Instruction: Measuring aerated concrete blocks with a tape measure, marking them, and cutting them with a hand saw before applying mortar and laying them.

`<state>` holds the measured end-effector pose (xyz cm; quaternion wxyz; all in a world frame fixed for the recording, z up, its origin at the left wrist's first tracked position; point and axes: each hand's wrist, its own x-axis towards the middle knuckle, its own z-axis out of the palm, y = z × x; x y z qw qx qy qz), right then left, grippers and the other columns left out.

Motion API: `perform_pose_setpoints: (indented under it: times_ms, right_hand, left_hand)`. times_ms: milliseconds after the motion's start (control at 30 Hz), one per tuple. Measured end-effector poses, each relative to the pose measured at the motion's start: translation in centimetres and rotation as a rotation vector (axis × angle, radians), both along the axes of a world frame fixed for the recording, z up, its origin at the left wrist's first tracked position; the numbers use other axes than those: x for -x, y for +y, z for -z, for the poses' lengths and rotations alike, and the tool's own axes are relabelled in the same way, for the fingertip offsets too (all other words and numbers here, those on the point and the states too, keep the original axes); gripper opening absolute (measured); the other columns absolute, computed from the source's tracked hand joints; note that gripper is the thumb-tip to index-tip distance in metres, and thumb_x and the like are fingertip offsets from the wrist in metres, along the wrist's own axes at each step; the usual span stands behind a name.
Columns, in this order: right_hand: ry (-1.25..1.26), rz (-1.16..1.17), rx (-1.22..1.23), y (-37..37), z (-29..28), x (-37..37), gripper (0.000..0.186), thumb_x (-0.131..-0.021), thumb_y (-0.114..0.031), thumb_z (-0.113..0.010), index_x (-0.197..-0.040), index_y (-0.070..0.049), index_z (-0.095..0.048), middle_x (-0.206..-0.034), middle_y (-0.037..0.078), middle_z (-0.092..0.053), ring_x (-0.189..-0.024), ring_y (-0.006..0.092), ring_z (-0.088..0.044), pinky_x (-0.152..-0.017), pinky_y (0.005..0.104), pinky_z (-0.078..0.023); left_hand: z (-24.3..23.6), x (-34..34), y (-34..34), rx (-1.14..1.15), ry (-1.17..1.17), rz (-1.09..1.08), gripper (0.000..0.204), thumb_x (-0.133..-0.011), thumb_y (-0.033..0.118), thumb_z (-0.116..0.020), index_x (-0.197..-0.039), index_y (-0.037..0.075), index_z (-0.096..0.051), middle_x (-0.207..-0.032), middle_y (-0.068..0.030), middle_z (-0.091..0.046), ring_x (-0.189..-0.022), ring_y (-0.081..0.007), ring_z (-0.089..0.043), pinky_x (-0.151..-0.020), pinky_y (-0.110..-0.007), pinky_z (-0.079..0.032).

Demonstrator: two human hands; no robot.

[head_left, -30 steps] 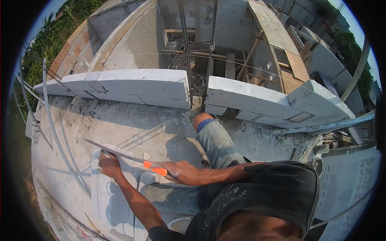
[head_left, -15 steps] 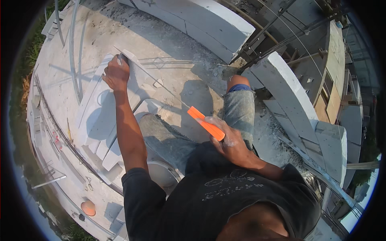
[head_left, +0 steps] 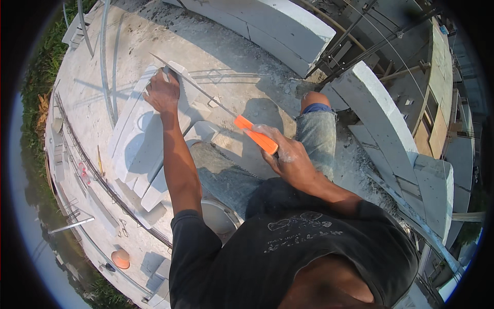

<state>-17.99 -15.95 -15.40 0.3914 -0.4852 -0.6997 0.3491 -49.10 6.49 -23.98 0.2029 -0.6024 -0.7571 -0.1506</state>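
Head cam: 1 saw (head_left: 251,131) in R hand (head_left: 292,158), L hand (head_left: 163,91) on white blk (head_left: 140,116)

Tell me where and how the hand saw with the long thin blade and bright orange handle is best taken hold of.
Probably by the bright orange handle, from its near, right-hand end, where the right hand grips it. The handle is thick and points back toward the person, while the long thin blade runs away to a narrow tip past the left hand.
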Motion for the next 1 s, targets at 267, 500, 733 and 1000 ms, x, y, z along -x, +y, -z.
perform_pose_setpoints:
  times_ms: [267, 500, 733, 1000]
  right_hand:
    - [0.086, 0.011, -0.087, 0.5, 1.9, 1.4, 0.051, -0.085, -0.002, -0.064, -0.133, -0.008, -0.045, -0.084, 0.021, -0.066, -0.078, 0.043, -0.063, -0.062, 0.0486, -0.049]
    - [-0.184, 0.01, 0.128, 10.1, 0.0, 5.5, 0.051, -0.089, -0.004, -0.063, -0.136, -0.01, -0.044, -0.083, 0.023, -0.066, -0.079, 0.041, -0.065, -0.066, 0.0464, -0.049]
    - [0.008, 0.039, 0.019, -3.6, 1.2, -1.9, 0.053, -0.086, 0.003, -0.064, -0.134, -0.009, -0.047, -0.118, 0.023, -0.063, -0.093, 0.0389, -0.068, -0.084, 0.0412, -0.055]
    - [-0.129, -0.005, 0.114, 8.6, 0.7, 5.8, 0.052, -0.086, 0.001, -0.065, -0.133, -0.009, -0.048, -0.096, 0.023, -0.067, -0.077, 0.0411, -0.065, -0.066, 0.0445, -0.051]
  left_hand:
    - [0.0, -0.1, 1.1, 0.012, -0.074, -0.063, 0.039, -0.089, 0.041, -0.057, -0.12, 0.02, -0.068, -0.114, -0.0052, -0.069, -0.106, -0.0296, -0.063, -0.101, -0.055, -0.037]
    - [0.7, -2.4, 1.3, -0.016, -0.088, 0.035, 0.04, -0.088, 0.042, -0.057, -0.12, 0.02, -0.068, -0.115, -0.0065, -0.068, -0.109, -0.0292, -0.062, -0.102, -0.054, -0.036]
    - [-1.7, -0.4, -0.5, 0.069, -0.101, -0.072, 0.043, -0.089, 0.043, -0.054, -0.123, 0.02, -0.067, -0.118, -0.0076, -0.068, -0.112, -0.029, -0.061, -0.104, -0.053, -0.034]
    - [0.2, -1.0, 1.0, 0.05, -0.14, 0.0, 0.043, -0.09, 0.044, -0.053, -0.124, 0.02, -0.066, -0.119, -0.0088, -0.067, -0.113, -0.0295, -0.06, -0.106, -0.052, -0.032]
